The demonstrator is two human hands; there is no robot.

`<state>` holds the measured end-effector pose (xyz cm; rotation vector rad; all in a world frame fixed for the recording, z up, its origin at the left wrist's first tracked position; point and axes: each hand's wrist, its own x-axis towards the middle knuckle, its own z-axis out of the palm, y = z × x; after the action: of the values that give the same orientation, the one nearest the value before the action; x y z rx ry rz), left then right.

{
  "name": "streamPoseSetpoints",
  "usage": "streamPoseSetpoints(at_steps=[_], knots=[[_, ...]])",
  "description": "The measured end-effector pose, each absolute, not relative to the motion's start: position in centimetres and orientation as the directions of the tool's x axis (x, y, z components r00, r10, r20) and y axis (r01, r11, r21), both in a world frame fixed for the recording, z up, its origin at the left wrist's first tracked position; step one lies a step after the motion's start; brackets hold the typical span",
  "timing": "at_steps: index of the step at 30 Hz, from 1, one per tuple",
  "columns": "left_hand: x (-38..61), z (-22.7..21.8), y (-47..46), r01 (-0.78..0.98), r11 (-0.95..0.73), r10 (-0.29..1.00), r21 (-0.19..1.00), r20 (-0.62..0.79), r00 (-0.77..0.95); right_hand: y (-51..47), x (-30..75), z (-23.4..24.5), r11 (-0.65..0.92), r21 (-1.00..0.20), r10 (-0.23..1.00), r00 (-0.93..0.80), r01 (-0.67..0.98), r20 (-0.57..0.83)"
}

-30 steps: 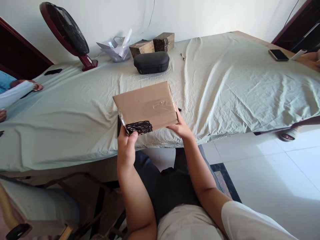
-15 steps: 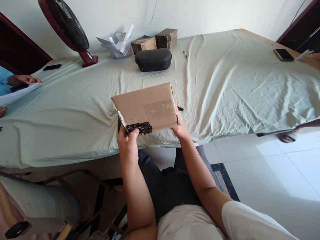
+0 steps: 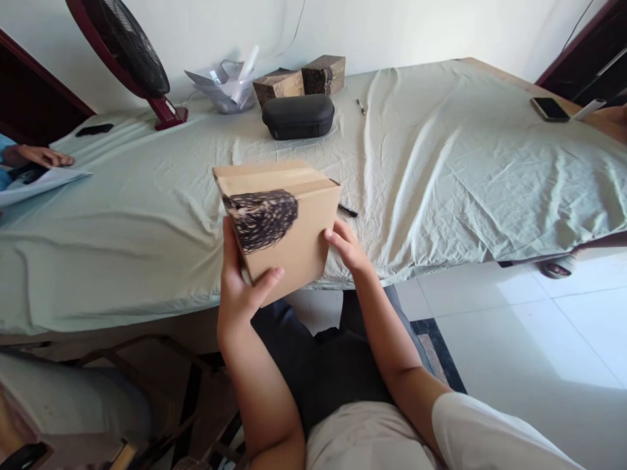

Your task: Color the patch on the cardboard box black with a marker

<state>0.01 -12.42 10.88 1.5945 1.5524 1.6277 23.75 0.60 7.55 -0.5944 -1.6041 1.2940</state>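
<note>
Brown cardboard box (image 3: 289, 251) held clear of the pale green sheet-covered table (image 3: 441, 170), just above its near edge. Tilted so one broad face looks at the camera. Black scribbled patch (image 3: 262, 219) on upper left of that face.

Left hand (image 3: 238, 294) clamped on lower left corner, thumb across the front, fingers behind. Right hand (image 3: 345, 251) pressed flat to the right side, fingers spread, not wrapped round.

Step in hand, by judgement: turning the box about for a look at its faces. Any further turn calls for a firm left grip while the right hand shifts; broad box, likely to slip from a one-corner hold.

Black marker pen (image 3: 347, 210) on the sheet just right of the box. Black oval zip case (image 3: 298, 116) further back.

Hidden: back and underside of box, left fingers. Tape or seam along the top edge hard to make out. Far left, another person's hand (image 3: 42, 156) by a white paper sheet (image 3: 39, 183), arm cut off at frame edge.
</note>
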Motion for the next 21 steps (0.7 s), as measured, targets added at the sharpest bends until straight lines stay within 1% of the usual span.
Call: streamPoseSetpoints(at_steps=[2,5,8,10,16,19,21], knots=[[-0.3,10.2,-12.2,0.352,-0.286,0.843,0.891,0.408,-0.349,0.6,23.8,7.9,0.331,-0.927,0.812,-0.447,-0.177,0.375],[-0.1,9.4,-11.8,0.165,-0.229,0.845,0.959,0.280,-0.456,1.0,24.0,7.9,0.295,-0.942,0.833,-0.438,-0.162,0.336],[0.5,9.2,-11.2,-0.025,-0.126,0.846,0.992,0.094,-0.525,2.0,24.7,7.4,0.265,-0.963,0.918,-0.292,-0.053,0.269],[0.9,9.3,-10.9,-0.101,-0.081,0.843,0.992,0.014,-0.538,2.7,25.5,6.9,0.242,-0.970,0.956,-0.172,0.007,0.237],[1.1,9.5,-10.4,-0.137,-0.036,0.829,0.990,-0.047,-0.557,4.4,28.2,5.3,0.174,-0.980,0.983,0.044,0.096,0.179],[1.2,9.6,-10.5,-0.185,-0.027,0.830,0.982,-0.081,-0.552,5.1,28.6,4.8,0.164,-0.973,0.982,0.066,0.164,0.177],[1.3,9.9,-10.7,-0.203,-0.024,0.834,0.979,-0.092,-0.543,5.7,28.3,4.8,0.149,-0.958,0.983,0.068,0.246,0.171]])
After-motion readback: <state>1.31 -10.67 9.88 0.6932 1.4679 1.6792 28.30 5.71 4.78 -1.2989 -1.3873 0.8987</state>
